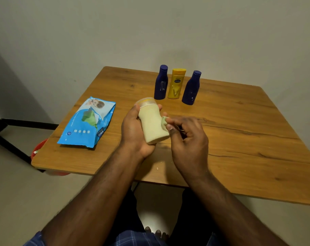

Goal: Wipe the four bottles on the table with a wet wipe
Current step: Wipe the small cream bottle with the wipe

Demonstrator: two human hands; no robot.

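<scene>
My left hand point(133, 128) grips a cream bottle point(153, 124) with a clear cap, tilted above the wooden table point(239, 139). My right hand point(188, 139) pinches a small crumpled wet wipe point(164, 121) between thumb and fingers and holds it against the bottle's right side. Three more bottles stand upright at the back of the table: a dark blue bottle point(161, 83), a yellow bottle point(176, 84) and a second dark blue bottle point(191, 88).
A blue pack of wet wipes point(87, 123) lies on the table's left part. A red bucket point(37, 150) shows under the table's left edge. A plain wall stands behind. My knees and feet are below the front edge.
</scene>
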